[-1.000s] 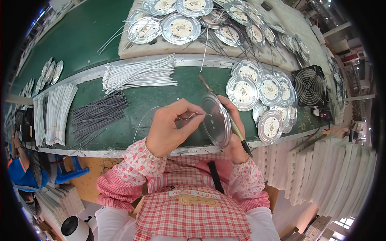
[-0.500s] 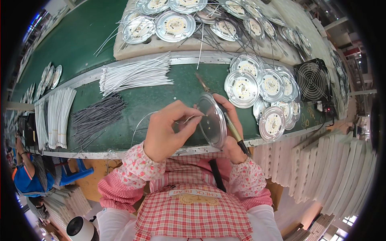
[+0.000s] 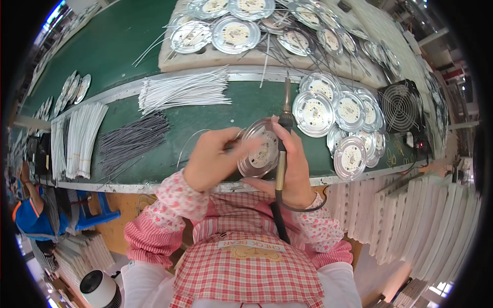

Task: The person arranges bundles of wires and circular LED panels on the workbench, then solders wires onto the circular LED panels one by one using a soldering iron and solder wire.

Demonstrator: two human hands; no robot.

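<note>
My right hand (image 3: 295, 172) grips a soldering iron (image 3: 280, 173), its tip pointing away from me, and also steadies a round metal LED plate (image 3: 264, 155) whose component face is turned up toward the camera. My left hand (image 3: 208, 161) is at the plate's left side, its fingers smeared by motion over the plate, so what they hold is unclear. A loose thin wire (image 3: 187, 146) curves out left of that hand.
Bundles of white wires (image 3: 182, 90) and grey wires (image 3: 131, 141) lie left. More LED plates (image 3: 313, 113) are piled right and on a foam tray (image 3: 185, 62) behind. A black fan (image 3: 400, 105) stands far right. Another person (image 3: 28, 210) is at lower left.
The plate has turned from its back to show its component face. The soldering iron has swung upright in my right hand, tip now higher and further right. My left fingers have become blurred.
</note>
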